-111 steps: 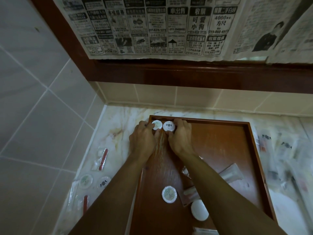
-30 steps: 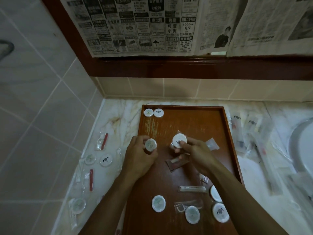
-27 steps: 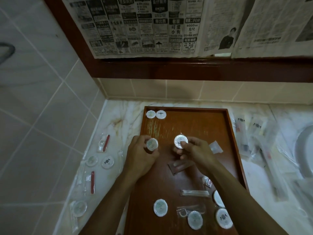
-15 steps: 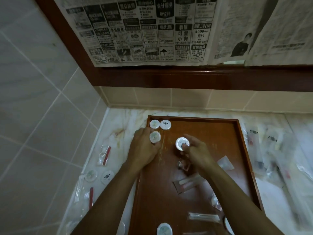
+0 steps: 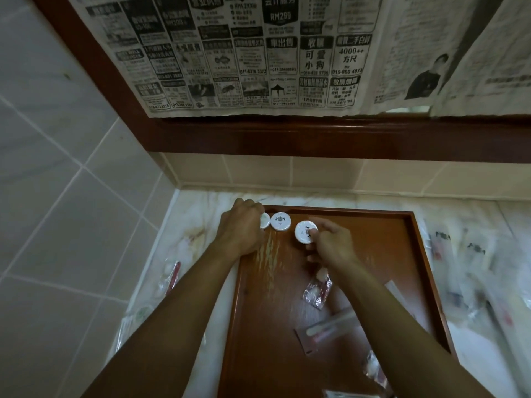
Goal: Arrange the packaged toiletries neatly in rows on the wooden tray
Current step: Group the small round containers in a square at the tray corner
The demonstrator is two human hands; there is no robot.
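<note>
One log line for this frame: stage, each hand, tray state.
stage: building far row | left hand: covers corner disc | right hand: pinches round disc | wooden tray: packets loose

The tray (image 5: pixel 373 254) lies on the counter (image 5: pixel 198 214), close to the back wall. In its far left corner the left hand (image 5: pixel 241 228) covers part of one round packet (image 5: pixel 265 220). A second round packet (image 5: pixel 281 221) sits just to the right of that one. A third round packet (image 5: pixel 304 231) is further right, under the fingers of the right hand (image 5: pixel 330 245). Nearer on the tray lie a small bag (image 5: pixel 316 291) and a long packet (image 5: pixel 324 331). More packets (image 5: pixel 471 268) lie on the counter right of the tray. Another packet (image 5: pixel 169 278) lies on the counter to the left. Newspaper (image 5: pixel 258 53) hangs on the wall above.
</note>
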